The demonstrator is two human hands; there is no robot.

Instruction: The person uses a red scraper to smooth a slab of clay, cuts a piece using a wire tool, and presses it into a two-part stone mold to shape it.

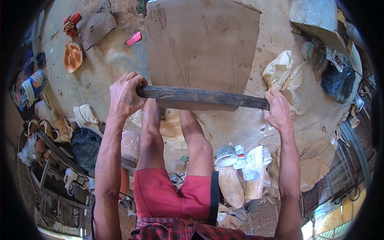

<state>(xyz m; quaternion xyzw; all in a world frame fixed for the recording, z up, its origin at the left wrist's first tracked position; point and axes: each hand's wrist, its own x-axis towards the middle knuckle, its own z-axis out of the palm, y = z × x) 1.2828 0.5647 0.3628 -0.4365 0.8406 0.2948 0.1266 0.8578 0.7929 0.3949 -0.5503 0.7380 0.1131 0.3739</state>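
Observation:
A long dark bar [204, 97], worn along its surface, spans the space between my hands. The fingers of my left hand [126, 94] are wrapped round its left end. At the other end, slightly lower in the picture, my right hand [278, 110] grips it. Beyond the bar lies a broad, flat brown slab [204, 48] that looks like smooth wet clay, with rough streaks at its left. The bar crosses in front of the slab's near end; whether the two touch, I cannot tell.
At the far left lie a grey-brown ridged piece [97, 26], an orange-brown shell-like piece [73, 58] and a pink strip [133, 39]. Crumpled pale sheeting [282, 72] is beside my right hand. Plastic containers [227, 156] stand right of my legs; a concrete block [316, 18] sits far right.

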